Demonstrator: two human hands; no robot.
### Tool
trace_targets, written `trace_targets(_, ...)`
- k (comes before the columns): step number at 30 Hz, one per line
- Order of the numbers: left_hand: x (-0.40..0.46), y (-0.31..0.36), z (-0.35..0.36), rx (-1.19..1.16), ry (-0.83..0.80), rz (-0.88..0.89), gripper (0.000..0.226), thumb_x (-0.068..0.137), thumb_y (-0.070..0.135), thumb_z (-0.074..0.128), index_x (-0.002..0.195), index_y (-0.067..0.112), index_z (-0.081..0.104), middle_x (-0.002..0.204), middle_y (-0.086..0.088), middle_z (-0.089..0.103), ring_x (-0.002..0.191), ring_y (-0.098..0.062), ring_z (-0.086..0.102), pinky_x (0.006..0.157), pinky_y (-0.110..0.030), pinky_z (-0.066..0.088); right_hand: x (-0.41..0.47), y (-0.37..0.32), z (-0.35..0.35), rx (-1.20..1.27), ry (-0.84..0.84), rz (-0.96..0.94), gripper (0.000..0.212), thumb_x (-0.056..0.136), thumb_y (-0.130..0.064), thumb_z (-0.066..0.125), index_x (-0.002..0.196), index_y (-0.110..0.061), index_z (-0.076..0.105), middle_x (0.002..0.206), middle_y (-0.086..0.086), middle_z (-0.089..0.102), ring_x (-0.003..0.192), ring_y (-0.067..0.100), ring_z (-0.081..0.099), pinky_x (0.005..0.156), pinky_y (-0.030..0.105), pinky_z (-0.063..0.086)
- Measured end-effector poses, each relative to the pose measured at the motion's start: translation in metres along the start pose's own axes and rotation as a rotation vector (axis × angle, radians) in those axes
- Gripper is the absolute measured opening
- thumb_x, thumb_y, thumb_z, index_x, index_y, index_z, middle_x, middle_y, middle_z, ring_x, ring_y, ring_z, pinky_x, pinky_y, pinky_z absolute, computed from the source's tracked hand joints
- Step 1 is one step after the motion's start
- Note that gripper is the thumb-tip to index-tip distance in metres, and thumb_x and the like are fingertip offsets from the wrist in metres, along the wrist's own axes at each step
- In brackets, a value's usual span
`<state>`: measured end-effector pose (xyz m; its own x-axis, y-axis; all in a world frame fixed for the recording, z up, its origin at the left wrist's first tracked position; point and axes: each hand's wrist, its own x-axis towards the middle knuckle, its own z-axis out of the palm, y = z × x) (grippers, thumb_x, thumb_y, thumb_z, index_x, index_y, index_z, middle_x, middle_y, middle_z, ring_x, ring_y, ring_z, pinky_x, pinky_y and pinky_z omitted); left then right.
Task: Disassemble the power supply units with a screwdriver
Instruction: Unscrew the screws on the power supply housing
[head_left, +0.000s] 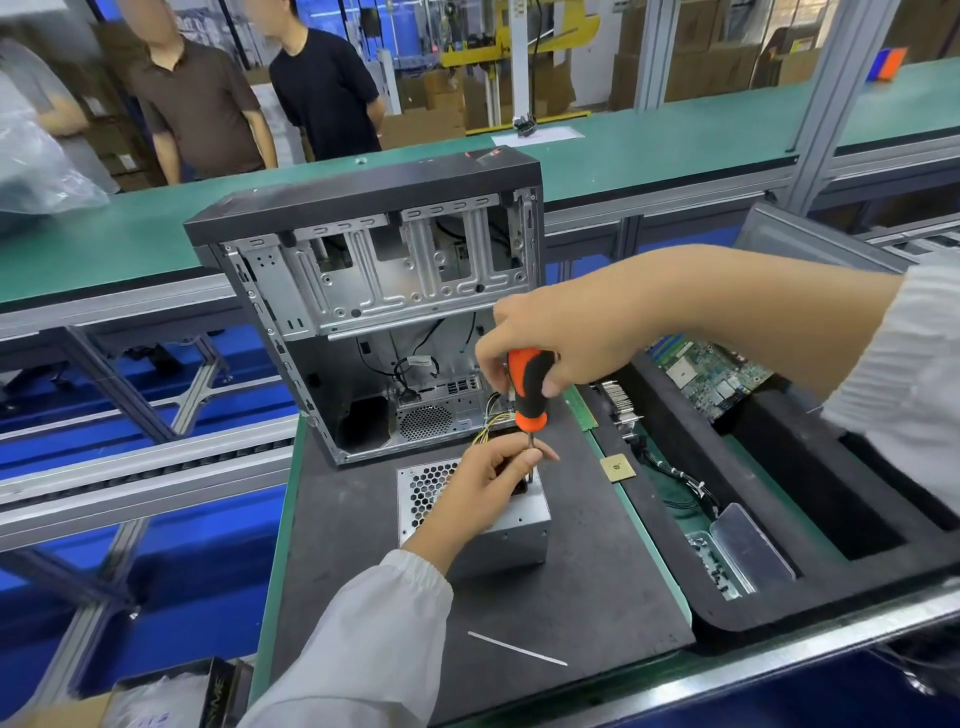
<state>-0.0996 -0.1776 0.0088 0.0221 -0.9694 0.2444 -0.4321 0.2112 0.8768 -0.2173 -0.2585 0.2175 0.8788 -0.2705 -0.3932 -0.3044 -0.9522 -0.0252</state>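
A silver power supply unit (511, 530) with a honeycomb grille sits on the dark mat (571, 597), its coloured wires running toward the open case behind it. My right hand (556, 338) grips the orange-and-black handle of a screwdriver (531, 387) held upright over the unit's top. My left hand (491, 483) rests on the unit and pinches the screwdriver's thin shaft near the tip. The tip and the screw are hidden by my fingers.
An open computer case (374, 291) stands upright behind the unit. To the right, a black foam tray (779, 597) holds a circuit board (711, 374), cables, a clear screw box (743, 551) and a CPU chip (616, 467). A white strip (517, 648) lies on the mat. Two people stand beyond the green conveyor (649, 150).
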Motion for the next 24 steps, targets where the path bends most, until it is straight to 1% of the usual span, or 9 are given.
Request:
trace_targets(3,0.001,-0.001,-0.001,0.023,-0.004,0.014,0.024,0.101,0.019,0.05,0.09,0.012,0.07,0.074,-0.02,0.055,0.066,-0.021,0.045,0.066,-0.024,0.035,-0.001,-0.002,0.001,0.1,0.124,0.131,0.054,0.074,-0.071,0.059,0.099,-0.024,0.051,0.07,-0.002,0.063,0.053,0.016,0.069,0.057,0.033,0.055)
trace_targets(5,0.001,0.0,-0.001,0.029,-0.004,0.017,0.025,0.101,0.019,0.05,0.088,0.011,0.07,0.075,-0.023,0.053,0.065,-0.013,0.042,0.064,-0.021,0.034,0.002,-0.006,0.002,0.024,0.158,0.284,0.072,0.074,-0.083,0.039,0.086,-0.013,0.05,0.049,0.003,0.065,0.041,0.017,0.064,0.05,0.027,0.05)
trace_targets(8,0.001,0.001,0.0,0.02,-0.008,0.005,0.024,0.101,0.019,0.05,0.09,0.011,0.07,0.072,-0.014,0.053,0.065,-0.006,0.042,0.063,-0.017,0.034,0.011,-0.005,0.009,-0.119,0.131,0.302,0.065,0.092,-0.068,0.028,0.079,-0.009,0.053,0.047,0.007,0.064,0.05,0.019,0.067,0.053,0.027,0.046)
trace_targets(13,0.002,0.004,0.001,0.055,-0.003,0.002,0.023,0.102,0.013,0.047,0.099,0.009,0.069,0.067,0.027,0.056,0.067,0.01,0.049,0.067,-0.006,0.034,0.002,-0.003,0.001,-0.111,0.019,0.057,0.011,0.095,-0.028,0.053,0.105,-0.025,0.053,0.101,0.004,0.059,0.091,0.027,0.063,0.079,0.042,0.052)
trace_targets(15,0.002,0.006,0.002,0.099,-0.004,0.028,0.026,0.102,0.013,0.046,0.094,0.005,0.069,0.068,0.031,0.056,0.068,0.011,0.049,0.068,-0.006,0.034,-0.001,-0.003,-0.002,-0.074,-0.013,0.009,0.024,0.089,-0.023,0.063,0.11,-0.032,0.053,0.104,-0.001,0.053,0.094,0.025,0.062,0.081,0.043,0.052)
trace_targets(17,0.002,0.006,0.002,0.108,0.006,0.034,0.028,0.102,0.015,0.046,0.09,0.004,0.068,0.064,0.027,0.053,0.063,0.007,0.047,0.065,-0.009,0.033,-0.002,-0.004,0.001,0.006,0.027,0.051,0.035,0.083,-0.046,0.068,0.111,-0.031,0.052,0.095,-0.005,0.053,0.079,0.019,0.068,0.073,0.039,0.056)
trace_targets(20,0.002,0.004,0.002,0.082,0.006,0.01,0.028,0.102,0.021,0.047,0.086,0.008,0.066,0.067,0.015,0.052,0.062,0.001,0.042,0.062,-0.015,0.033,0.0,-0.01,0.003,-0.007,0.132,0.29,0.067,0.077,-0.078,0.045,0.087,-0.012,0.053,0.06,0.001,0.065,0.042,0.015,0.064,0.05,0.027,0.049)
trace_targets(22,0.004,0.002,0.002,0.08,-0.009,-0.008,0.027,0.102,0.024,0.047,0.084,0.015,0.065,0.073,-0.001,0.055,0.065,-0.006,0.045,0.064,-0.023,0.037,0.008,-0.009,0.006,-0.121,0.173,0.358,0.069,0.089,-0.071,0.03,0.07,-0.007,0.049,0.036,0.004,0.057,0.037,0.017,0.06,0.048,0.026,0.044)
trace_targets(24,0.006,0.0,0.002,0.071,-0.019,-0.022,0.028,0.101,0.026,0.046,0.082,0.018,0.064,0.08,-0.013,0.057,0.07,-0.021,0.049,0.067,-0.03,0.041,0.013,-0.006,0.004,-0.171,0.155,0.316,0.06,0.098,-0.057,0.031,0.074,-0.006,0.053,0.039,0.003,0.059,0.043,0.018,0.06,0.05,0.026,0.044)
